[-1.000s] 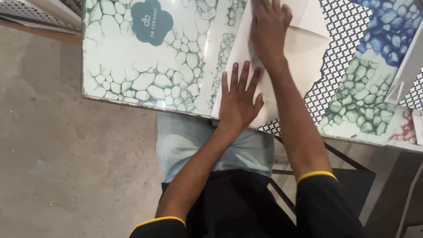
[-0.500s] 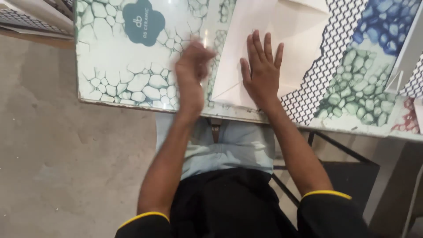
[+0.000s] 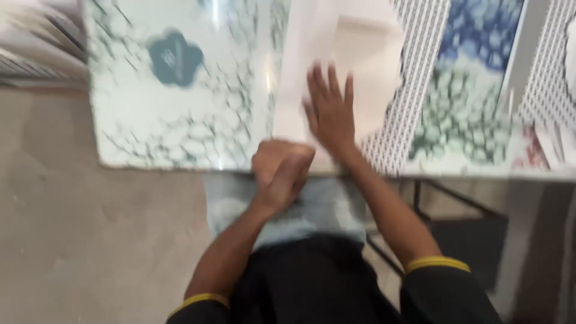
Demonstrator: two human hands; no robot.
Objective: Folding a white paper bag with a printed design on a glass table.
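The picture is blurred by motion. A white folded sheet of paper [image 3: 360, 54] lies on a glossy patterned tabletop [image 3: 180, 120]. My right hand [image 3: 330, 111] rests flat on the paper's near part, fingers spread. My left hand [image 3: 281, 171] hangs at the table's near edge, just left of the right wrist, with its fingers curled in; nothing shows in it.
A dark teal flower-shaped sticker [image 3: 175, 57] sits on the tabletop at the left. Tile samples with blue, green and black-and-white patterns [image 3: 462, 90] cover the table's right side. Grey concrete floor [image 3: 78, 240] lies to the left, a dark metal frame [image 3: 468, 234] under the table.
My left hand came off the paper, swung left and has dropped back to the table's edge with fingers curled. My right hand slid down the paper toward me.
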